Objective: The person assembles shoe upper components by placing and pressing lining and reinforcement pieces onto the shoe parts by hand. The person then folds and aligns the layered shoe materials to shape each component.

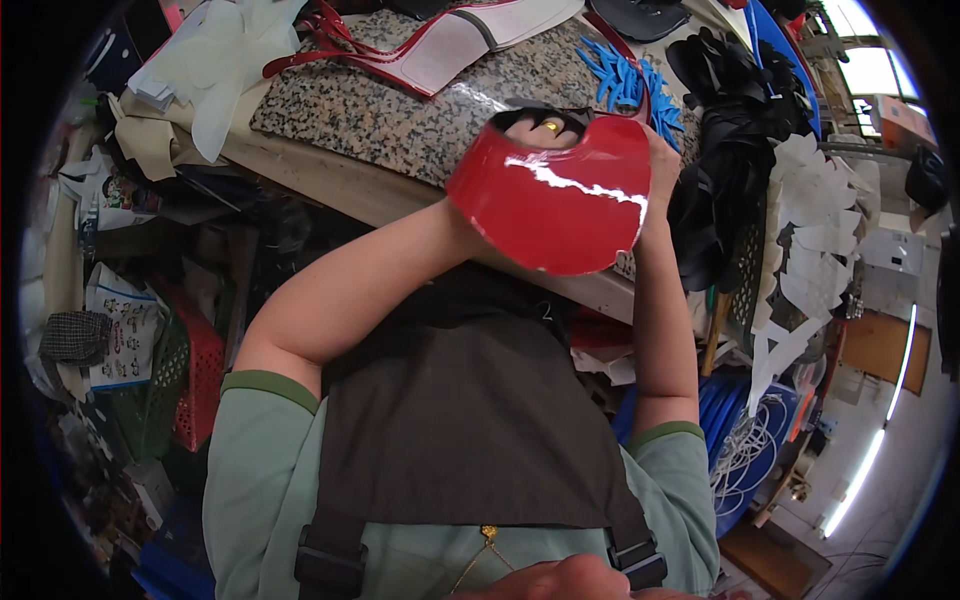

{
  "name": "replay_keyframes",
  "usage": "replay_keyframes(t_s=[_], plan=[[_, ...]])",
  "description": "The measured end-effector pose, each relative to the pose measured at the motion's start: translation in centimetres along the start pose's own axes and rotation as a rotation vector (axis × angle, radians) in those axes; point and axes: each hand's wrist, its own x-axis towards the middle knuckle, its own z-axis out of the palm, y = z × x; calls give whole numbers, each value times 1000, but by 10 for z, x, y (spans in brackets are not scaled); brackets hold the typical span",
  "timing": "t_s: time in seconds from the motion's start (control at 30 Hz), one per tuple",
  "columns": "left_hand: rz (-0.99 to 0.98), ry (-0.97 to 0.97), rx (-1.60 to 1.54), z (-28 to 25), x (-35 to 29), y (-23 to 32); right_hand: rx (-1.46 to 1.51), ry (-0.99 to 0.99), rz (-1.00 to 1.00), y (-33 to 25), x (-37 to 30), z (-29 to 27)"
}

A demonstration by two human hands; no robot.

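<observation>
A glossy red curved piece (560, 205), with a scooped notch at its top edge, is held up over the front of the stone slab. It looks like sheet leather or plastic. My right hand (662, 172) grips its right edge, fingers mostly behind it. Behind the piece goes my left hand (543, 130); part of it, with a yellow ring, shows through the notch beside some dark material, and the rest is hidden. Past the piece, a long red and white cut part (440, 62) with thin red straps lies on the speckled stone slab (340, 125).
Blue strap-like pieces (618, 75) lie at the slab's right. Beside them hang black pieces (715, 170) and white sheet cut-outs (812, 225). Pale sheets (215, 70) are piled at the far left. Lower left stands a red basket (200, 375); blue coils (735, 420) are at lower right.
</observation>
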Motion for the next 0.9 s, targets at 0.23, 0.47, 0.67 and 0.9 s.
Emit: replay_keyframes(t_s=[0.23,0.47,0.67,0.9], plan=[[431,-676,485,-25,53,6,343,-160,277,41,-30,-11],[408,-644,541,-26,45,23,729,-199,187,73,-55,-16],[327,-417,477,-15,24,12,789,-295,332,52,-51,-29],[189,-295,253,16,2,0,586,-281,176,49,-53,-24]])
